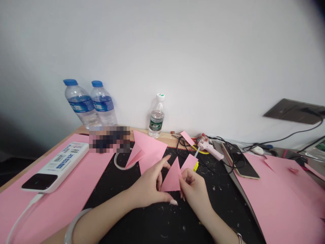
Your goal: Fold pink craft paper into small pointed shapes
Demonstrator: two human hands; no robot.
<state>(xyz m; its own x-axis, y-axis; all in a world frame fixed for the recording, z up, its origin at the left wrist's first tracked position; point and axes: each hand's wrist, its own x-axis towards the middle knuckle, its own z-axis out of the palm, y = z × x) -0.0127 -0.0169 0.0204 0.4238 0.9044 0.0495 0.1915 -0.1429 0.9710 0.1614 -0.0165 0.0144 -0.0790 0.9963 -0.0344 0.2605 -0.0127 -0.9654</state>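
A small folded triangle of pink paper (172, 178) stands point up over the black mat (167, 222). Its right edge is pinched between the thumb and fingers of my right hand (194, 186). At its left side is my left hand (152, 181), with thumb and index finger spread apart and the other fingers curled behind the paper; no grip on it shows. Behind my left hand lies a larger folded pink sheet (152, 147). Another pink piece (189, 162) rests just behind my right hand, beside a yellow tag (195, 166).
Left, a white power bank (59, 164) with a cable lies on pink paper (88, 173). Two large bottles (81, 105) (103, 105) and a small bottle (156, 118) stand by the wall. A pink glue gun (209, 149), cables, a phone (241, 162) and pink sheets (281, 203) are right.
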